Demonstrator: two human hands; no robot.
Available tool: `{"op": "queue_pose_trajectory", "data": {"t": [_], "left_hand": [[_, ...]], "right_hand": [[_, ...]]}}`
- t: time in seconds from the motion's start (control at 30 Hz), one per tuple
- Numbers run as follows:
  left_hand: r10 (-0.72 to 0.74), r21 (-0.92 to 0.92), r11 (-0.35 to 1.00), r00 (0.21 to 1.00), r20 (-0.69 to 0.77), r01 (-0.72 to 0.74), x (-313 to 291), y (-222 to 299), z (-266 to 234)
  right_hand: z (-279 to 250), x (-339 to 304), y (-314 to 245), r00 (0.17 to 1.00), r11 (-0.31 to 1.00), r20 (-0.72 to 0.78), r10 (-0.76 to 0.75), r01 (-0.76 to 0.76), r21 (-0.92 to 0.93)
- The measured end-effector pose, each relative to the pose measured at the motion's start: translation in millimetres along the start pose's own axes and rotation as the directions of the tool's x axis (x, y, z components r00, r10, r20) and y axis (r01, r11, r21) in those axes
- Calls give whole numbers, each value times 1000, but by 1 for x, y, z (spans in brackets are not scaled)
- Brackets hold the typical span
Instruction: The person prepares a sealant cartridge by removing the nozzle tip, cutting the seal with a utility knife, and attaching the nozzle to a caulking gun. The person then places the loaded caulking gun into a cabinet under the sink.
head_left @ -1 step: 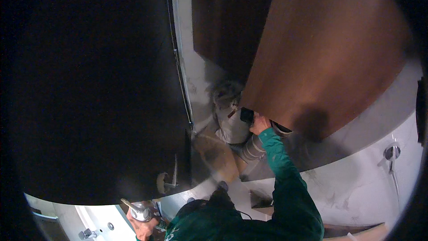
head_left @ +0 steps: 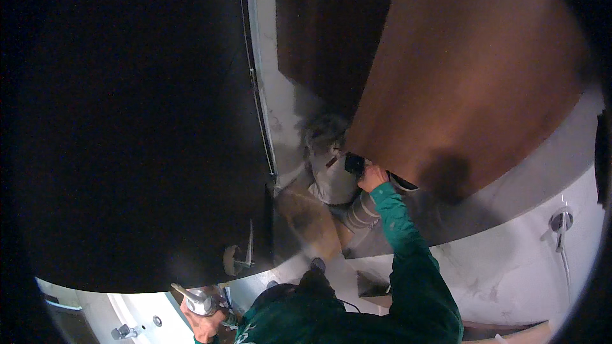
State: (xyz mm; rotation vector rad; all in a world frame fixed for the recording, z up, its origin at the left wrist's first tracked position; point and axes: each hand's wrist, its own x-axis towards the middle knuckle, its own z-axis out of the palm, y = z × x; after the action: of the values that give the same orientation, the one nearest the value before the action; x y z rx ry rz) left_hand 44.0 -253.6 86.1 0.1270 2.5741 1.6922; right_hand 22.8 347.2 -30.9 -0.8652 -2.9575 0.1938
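My right hand (head_left: 371,177) grips a small black tool (head_left: 354,164) against the lower corner of the brown panel (head_left: 472,83). My left hand (head_left: 203,322) closes around a silver hammer (head_left: 199,301) low by the dark door (head_left: 127,121), whose edge and the grey pipe (head_left: 363,211) crowd between them.

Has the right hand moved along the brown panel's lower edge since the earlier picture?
No. The right hand sits at the same spot on the brown panel.

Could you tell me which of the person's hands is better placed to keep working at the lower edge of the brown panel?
Probably the right hand: it is raised at the brown panel, touching a small black object. The left hand is low, holding a metal tool.
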Motion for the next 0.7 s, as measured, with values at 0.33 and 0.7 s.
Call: {"op": "queue_pose_trajectory", "data": {"t": [0.33, 0.7], "left_hand": [[97, 96, 991, 994, -41, -92, -2, -18, -3], [55, 113, 992, 997, 55, -62, -4, -24, -10]], "right_hand": [[-12, -9, 5, 997, 991, -68, 27, -18, 131], [-31, -16, 3, 1000, 999, -13, -19, 19, -32]]}}
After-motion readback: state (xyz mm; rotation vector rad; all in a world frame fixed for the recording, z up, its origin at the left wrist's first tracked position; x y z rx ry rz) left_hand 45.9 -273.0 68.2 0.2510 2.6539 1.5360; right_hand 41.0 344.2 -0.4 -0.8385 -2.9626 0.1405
